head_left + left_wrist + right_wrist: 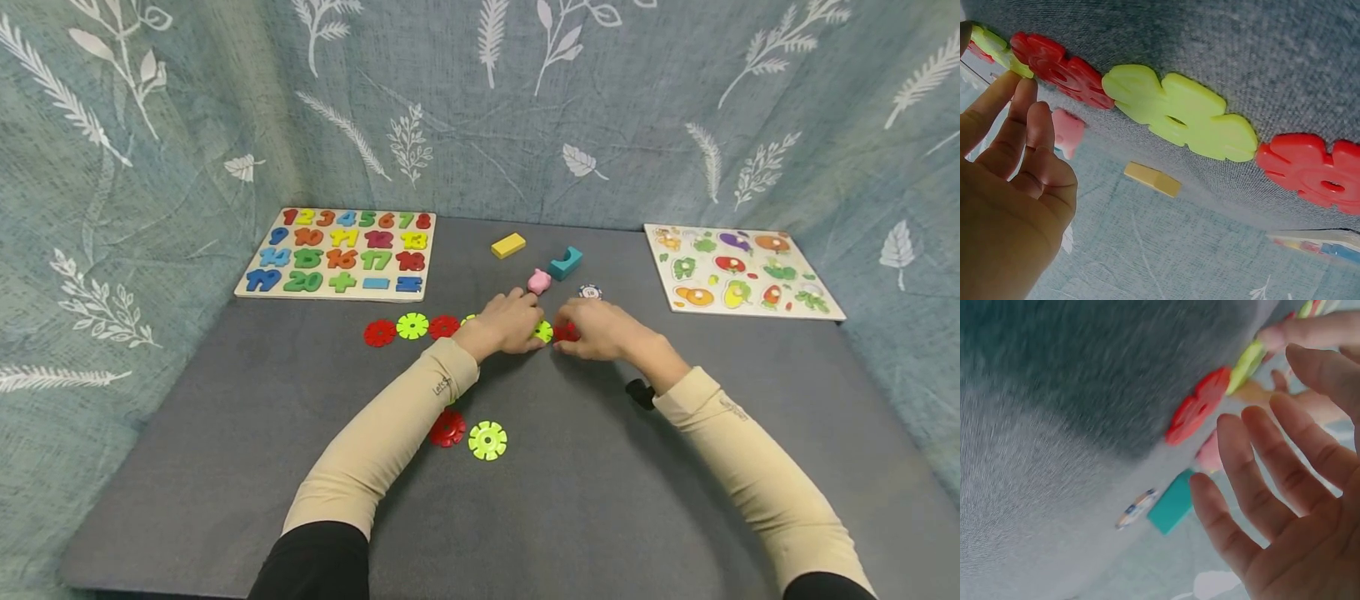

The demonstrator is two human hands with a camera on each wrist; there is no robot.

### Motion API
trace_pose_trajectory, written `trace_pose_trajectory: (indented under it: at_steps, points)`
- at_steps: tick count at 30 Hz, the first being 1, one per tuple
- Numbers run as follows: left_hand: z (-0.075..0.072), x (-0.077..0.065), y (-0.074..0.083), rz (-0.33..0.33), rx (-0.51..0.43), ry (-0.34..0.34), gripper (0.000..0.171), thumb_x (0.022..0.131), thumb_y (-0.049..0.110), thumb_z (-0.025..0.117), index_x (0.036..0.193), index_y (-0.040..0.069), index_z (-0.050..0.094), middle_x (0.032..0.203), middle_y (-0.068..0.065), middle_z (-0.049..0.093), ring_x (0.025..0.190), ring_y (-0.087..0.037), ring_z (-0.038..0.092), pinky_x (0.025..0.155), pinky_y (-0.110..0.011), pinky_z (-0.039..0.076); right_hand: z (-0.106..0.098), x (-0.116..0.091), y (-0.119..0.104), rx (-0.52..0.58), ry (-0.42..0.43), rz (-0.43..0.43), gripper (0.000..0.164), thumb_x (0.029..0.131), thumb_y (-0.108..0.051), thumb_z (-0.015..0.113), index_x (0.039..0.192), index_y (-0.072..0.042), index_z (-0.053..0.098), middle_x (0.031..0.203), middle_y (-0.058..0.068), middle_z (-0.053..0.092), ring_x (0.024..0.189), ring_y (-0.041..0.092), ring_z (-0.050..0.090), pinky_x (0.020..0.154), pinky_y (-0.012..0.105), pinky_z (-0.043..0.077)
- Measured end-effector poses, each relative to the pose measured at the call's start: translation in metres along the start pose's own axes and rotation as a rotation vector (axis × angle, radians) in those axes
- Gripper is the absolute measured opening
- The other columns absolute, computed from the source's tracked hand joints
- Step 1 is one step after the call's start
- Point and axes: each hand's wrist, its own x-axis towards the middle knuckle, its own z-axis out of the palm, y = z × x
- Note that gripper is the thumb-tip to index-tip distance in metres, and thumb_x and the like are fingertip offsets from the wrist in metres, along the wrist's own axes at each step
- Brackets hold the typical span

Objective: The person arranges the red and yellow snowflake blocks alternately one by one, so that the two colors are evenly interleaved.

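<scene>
A row of notched, flower-shaped plastic discs, red and yellow-green by turns, runs across the table from a red disc (379, 333) at the left. The left hand (513, 321) holds a yellow-green disc (543, 332) near the right end, fingers at its far edge and thumb at the near one. Beside it, the right hand (603, 327) hovers around the end red disc (1197, 406); its fingers look extended and apart from that disc in the right wrist view. The left hand and forearm hide part of the row in the head view.
Nearer lie another red disc (448, 428) and yellow-green disc (487, 440). Behind the hands are a pink pig figure (538, 282), a teal block (566, 263), a yellow block (508, 245) and a chip (590, 292). A number board (330, 293) and vegetable board (720, 292) flank them.
</scene>
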Motion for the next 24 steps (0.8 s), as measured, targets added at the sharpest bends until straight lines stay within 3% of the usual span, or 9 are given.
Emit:
trace_pose_trajectory:
  at_steps: [10, 15, 24]
  points:
    - [0.000, 0.001, -0.001, 0.003, 0.000, 0.002, 0.046, 0.094, 0.043, 0.058, 0.126, 0.011, 0.061, 0.127, -0.007, 0.056, 0.111, -0.026, 0.050, 0.093, -0.042, 0.047, 0.005, -0.013, -0.031, -0.053, -0.087, -0.084, 0.029, 0.085, -0.029, 0.072, 0.108, -0.011, 0.069, 0.104, 0.002, 0.066, 0.084, 0.014, 0.060, 0.078, 0.037, 0.053]
    - [0.001, 0.001, -0.001, -0.002, -0.004, -0.001, 0.047, 0.094, 0.044, 0.057, 0.128, 0.012, 0.061, 0.129, -0.006, 0.056, 0.115, -0.026, 0.050, 0.097, -0.043, 0.046, 0.012, -0.017, -0.048, -0.103, -0.108, -0.184, 0.029, 0.084, -0.030, 0.073, 0.107, -0.013, 0.069, 0.108, 0.000, 0.066, 0.086, 0.013, 0.061, 0.081, 0.036, 0.053]
    - [0.002, 0.000, -0.001, 0.005, -0.007, 0.008, 0.048, 0.094, 0.046, 0.057, 0.127, 0.012, 0.061, 0.130, -0.006, 0.055, 0.115, -0.025, 0.050, 0.097, -0.043, 0.046, 0.024, -0.025, -0.081, -0.184, -0.147, -0.344, 0.036, 0.083, -0.039, 0.072, 0.110, -0.015, 0.068, 0.099, -0.003, 0.064, 0.080, 0.010, 0.060, 0.074, 0.031, 0.053]
